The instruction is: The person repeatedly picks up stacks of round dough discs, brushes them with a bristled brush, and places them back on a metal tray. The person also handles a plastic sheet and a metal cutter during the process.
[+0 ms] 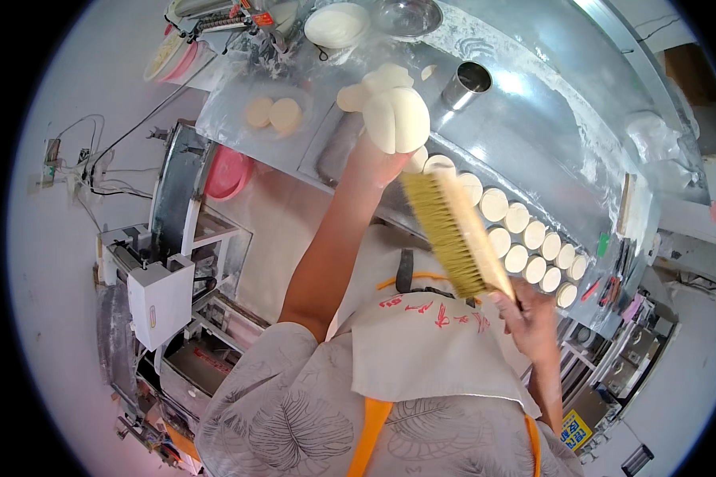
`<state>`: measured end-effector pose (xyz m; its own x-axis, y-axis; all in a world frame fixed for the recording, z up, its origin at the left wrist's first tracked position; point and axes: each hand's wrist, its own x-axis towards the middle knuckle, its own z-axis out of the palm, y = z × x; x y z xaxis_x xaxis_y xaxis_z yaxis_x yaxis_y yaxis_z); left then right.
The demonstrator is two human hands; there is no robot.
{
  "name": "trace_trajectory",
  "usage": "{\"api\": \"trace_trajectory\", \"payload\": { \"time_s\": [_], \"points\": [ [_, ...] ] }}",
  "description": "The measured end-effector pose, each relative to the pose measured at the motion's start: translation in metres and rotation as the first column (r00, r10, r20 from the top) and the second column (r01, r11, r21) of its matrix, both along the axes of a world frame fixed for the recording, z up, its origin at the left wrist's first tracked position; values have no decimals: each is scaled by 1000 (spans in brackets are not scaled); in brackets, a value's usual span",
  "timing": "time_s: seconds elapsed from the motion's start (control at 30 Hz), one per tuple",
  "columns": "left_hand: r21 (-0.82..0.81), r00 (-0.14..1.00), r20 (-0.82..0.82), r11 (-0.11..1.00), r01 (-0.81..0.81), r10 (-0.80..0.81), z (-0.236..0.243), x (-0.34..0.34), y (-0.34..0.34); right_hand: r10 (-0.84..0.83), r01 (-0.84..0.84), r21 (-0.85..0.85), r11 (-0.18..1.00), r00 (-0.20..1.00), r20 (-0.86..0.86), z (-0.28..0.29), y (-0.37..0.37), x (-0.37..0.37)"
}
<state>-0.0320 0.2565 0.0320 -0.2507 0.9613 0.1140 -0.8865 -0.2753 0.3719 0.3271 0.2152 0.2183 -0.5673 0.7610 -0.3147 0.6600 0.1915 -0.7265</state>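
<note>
My left hand (380, 163) is raised over the near edge of the steel table, its fingers mostly hidden under a pale, smooth piece of dough (410, 119) with a crease down it. My right hand (531, 316) grips the handle end of a long wooden brush (461, 230) with yellow-green bristles. The brush is slanted, bristles facing left, in front of my apron and the table edge. Just past it, round flat dough pieces (494, 205) lie in rows along the table's near right side. More pale dough (386, 77) shows behind the held piece.
Two dough rounds (286, 116) lie on the table's left part. A steel cup (469, 83) stands beyond my left hand, with a white bowl (338, 28) and a steel bowl (408, 17) farther back. Flour streaks the steel table (533, 135). A pink basin (229, 172) sits below its left edge.
</note>
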Motion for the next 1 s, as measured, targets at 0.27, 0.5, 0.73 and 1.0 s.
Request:
{"api": "trace_trajectory", "payload": {
  "time_s": [0.27,0.5,0.73,1.0],
  "points": [
    [-240,251,-959,848,-473,-131,-37,13,-12,-534,522,-131,843,841,-86,-161,159,61],
    [-344,994,75,934,97,-75,4,42,-50,-475,449,-164,878,858,-194,-306,330,91],
    [-394,953,296,917,68,57,33,102,-32,-419,279,627,727,904,84,-363,371,146],
    [-655,987,100,755,-29,125,41,142,-28,131,73,410,909,885,-448,-80,141,-35]
  ]
}}
